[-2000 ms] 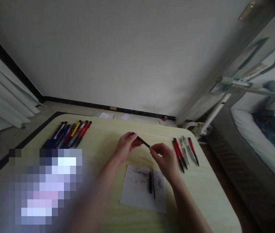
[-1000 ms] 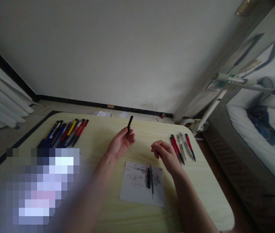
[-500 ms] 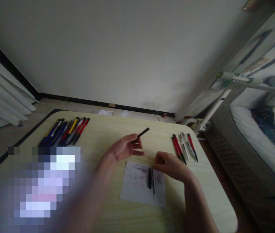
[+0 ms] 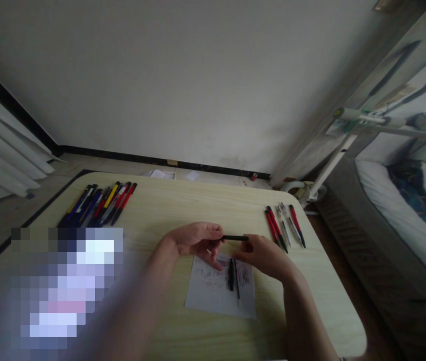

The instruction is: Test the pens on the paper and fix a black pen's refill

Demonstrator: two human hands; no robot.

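Observation:
My left hand [image 4: 200,239] pinches one end of a black pen barrel [image 4: 235,238] between thumb and forefinger, its other fingers curled loosely below. The barrel lies nearly level above the paper. At its right end is my right hand [image 4: 260,251], fingers closed; whatever they pinch is too small or hidden to make out. Below the hands, a scribbled white sheet [image 4: 218,298] lies on the table. On it are a short black pen part [image 4: 231,275] and a thin dark refill [image 4: 237,281], side by side.
Several red, black and clear pens [image 4: 284,225] lie at the right of the wooden table [image 4: 183,200]. A row of several blue, yellow and red pens [image 4: 100,203] is at the far left. A blurred-out patch [image 4: 66,286] covers the left front. A sofa [image 4: 404,200] stands to the right.
My left hand has lowered and turned the black barrel from a slant to nearly level, bringing its free end to my right hand's fingers. My right hand has barely moved.

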